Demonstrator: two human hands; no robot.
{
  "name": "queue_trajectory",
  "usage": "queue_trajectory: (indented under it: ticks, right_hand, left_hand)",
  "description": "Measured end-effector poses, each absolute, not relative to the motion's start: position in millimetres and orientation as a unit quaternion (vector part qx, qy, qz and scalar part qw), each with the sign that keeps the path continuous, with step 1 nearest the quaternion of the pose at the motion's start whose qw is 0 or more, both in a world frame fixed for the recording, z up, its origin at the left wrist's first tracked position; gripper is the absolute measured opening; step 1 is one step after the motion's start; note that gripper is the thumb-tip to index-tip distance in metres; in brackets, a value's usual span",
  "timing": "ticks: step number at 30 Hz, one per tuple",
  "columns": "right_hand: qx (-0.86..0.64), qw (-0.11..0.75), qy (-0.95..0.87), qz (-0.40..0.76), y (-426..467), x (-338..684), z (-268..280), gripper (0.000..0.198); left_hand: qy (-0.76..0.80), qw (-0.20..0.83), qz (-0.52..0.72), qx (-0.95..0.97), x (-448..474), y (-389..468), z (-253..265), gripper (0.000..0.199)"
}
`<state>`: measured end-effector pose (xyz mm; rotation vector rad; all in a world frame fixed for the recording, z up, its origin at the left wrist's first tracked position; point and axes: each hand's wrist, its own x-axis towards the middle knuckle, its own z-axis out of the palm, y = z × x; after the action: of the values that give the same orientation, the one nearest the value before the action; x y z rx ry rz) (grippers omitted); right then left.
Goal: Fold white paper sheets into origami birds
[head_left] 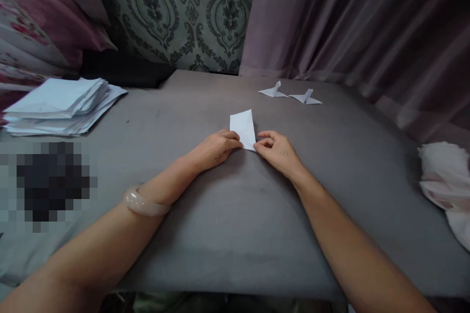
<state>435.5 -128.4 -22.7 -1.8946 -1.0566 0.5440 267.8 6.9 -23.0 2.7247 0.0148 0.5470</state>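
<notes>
A folded piece of white paper [244, 126] rests on the grey cloth in front of me, its far corner slightly raised. The fingers of my left hand [220, 147] close on its near left edge, with the thumb hidden from sight. At its near right corner, my right hand [278, 151] pinches the paper between thumb and fingers. A pale stone-like bangle [145, 204] circles my left wrist.
Two folded paper birds [273, 91] sit at the back right of the grey-covered table [220, 234]. A stack of white paper [58, 102] lies at the left, near a black folded cloth [125, 69]. Pale crumpled fabric [446, 176] is at the right edge. Purple curtains [330, 19] hang behind.
</notes>
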Motion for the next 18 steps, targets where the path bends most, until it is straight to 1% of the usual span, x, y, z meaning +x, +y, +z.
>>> queue_trajectory:
  ticks: [5,10,14,18]
  right_hand:
    - [-0.728,0.464,-0.437,0.251,-126.1,435.8,-29.0,0.042]
    - [-0.708,0.470,-0.474,0.231,-125.6,434.3,-27.7,0.038]
    - [-0.743,0.426,-0.475,0.202,-127.4,432.1,-22.4,0.036]
    - [-0.766,0.393,-0.462,0.213,-129.5,433.4,-19.7,0.036]
  left_hand:
    - [0.015,0.172,0.199,0.965,270.5,7.4,-24.5,0.030]
    - [0.015,0.183,0.202,0.962,270.1,8.4,-24.0,0.033]
    - [0.010,0.180,0.190,0.965,268.9,8.6,-21.8,0.035]
    - [0.004,0.158,0.170,0.973,268.6,8.8,-21.2,0.041]
